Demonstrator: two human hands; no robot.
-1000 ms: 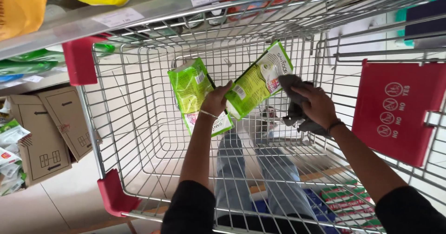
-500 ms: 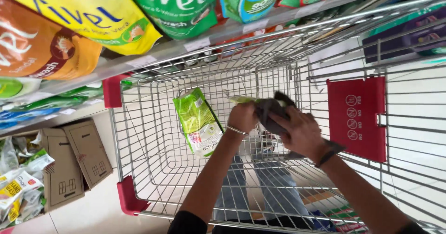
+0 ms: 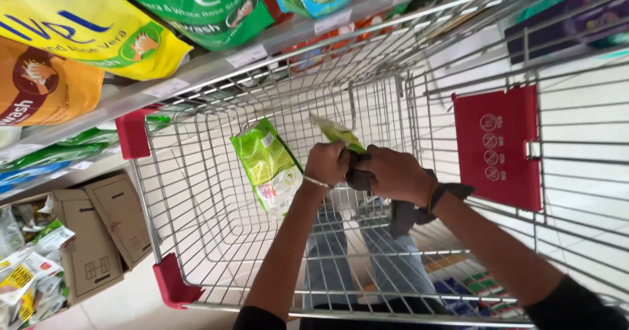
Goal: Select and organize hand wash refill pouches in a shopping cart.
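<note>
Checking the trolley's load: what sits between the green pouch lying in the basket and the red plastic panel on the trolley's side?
In the head view, both hands: the left hand and right hand, gripping a second green pouch and dark cloth.

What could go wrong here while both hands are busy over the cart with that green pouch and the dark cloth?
1. Both the left hand and right hand bunch around the second green pouch and the dark cloth; either might slip into the wire cart.
2. The cloth hangs low and could snag on the wires.
3. The green pouch leaning on the cart wall may topple if bumped.
</note>
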